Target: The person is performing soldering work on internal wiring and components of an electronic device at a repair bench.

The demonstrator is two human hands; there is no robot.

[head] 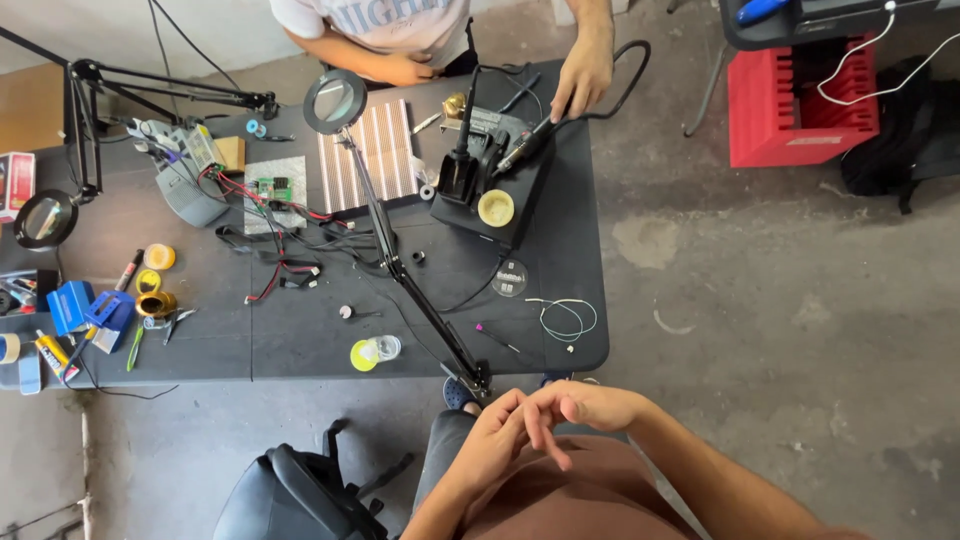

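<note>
My left hand (492, 440) and my right hand (580, 408) meet over my lap, below the near edge of the dark table (300, 340). Their fingers overlap and touch each other; neither holds anything. Nearest to them is the clamp base of a magnifier lamp arm (470, 378) at the table edge. The lamp's round lens (335, 102) hangs over the far side of the table. A thin loop of pale wire (563, 318) lies on the table just beyond my hands.
Across the table another person's hand (583, 78) holds a soldering iron handle (525, 148) above a black soldering station (490, 190). A striped panel (365, 155), a small green circuit board (272, 188), solder tins (152, 290), tools and a second magnifier (45, 218) crowd the left. A red crate (800, 105) stands on the floor.
</note>
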